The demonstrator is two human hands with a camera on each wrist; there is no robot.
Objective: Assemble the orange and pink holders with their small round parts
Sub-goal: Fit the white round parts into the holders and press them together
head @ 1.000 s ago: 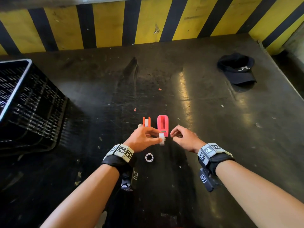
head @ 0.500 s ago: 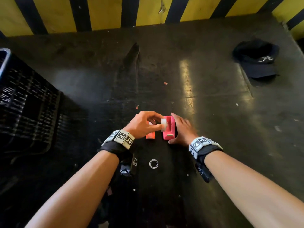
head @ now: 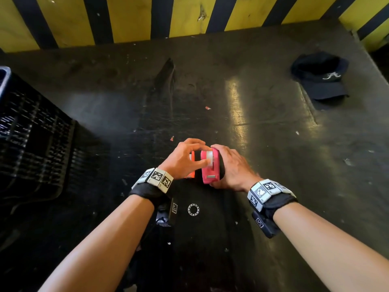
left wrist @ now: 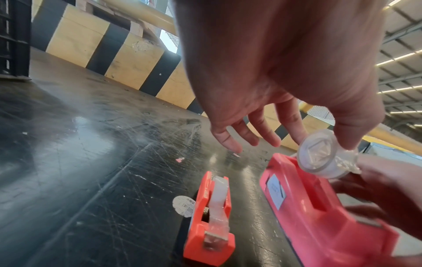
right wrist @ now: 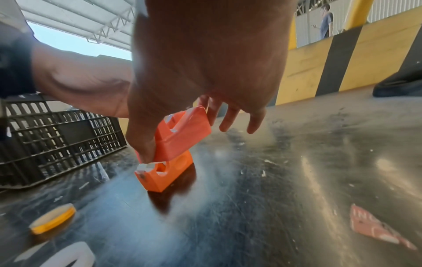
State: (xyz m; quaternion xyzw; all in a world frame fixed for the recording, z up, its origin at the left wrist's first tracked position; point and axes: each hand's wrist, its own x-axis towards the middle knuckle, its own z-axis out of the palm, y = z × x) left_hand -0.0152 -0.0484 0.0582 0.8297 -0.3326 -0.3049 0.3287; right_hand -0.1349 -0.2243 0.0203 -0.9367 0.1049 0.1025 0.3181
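My left hand (head: 205, 155) pinches a clear round part (left wrist: 319, 159) between thumb and forefinger, just above the top slot of the pink holder (head: 209, 173). My right hand (head: 223, 165) grips the pink holder (right wrist: 185, 131) from its right side, thumb at the near end and fingers at the far end. In the right wrist view the holder looks tilted. The orange holder (left wrist: 210, 216) stands on the table to the left with a white round part (left wrist: 219, 196) seated in it. In the head view my left hand mostly hides the orange holder (head: 191, 175).
A thin white ring (head: 193, 209) lies on the dark table (head: 273, 133) near my wrists, and a yellow roll (right wrist: 52, 218) lies near it. A black crate (head: 31, 148) stands at the left, a dark cap (head: 322, 81) at the far right. The striped wall (head: 189, 15) bounds the back.
My left hand has carried the clear round part forward over the pink holder. My right hand, free before, has moved in and taken hold of the pink holder.
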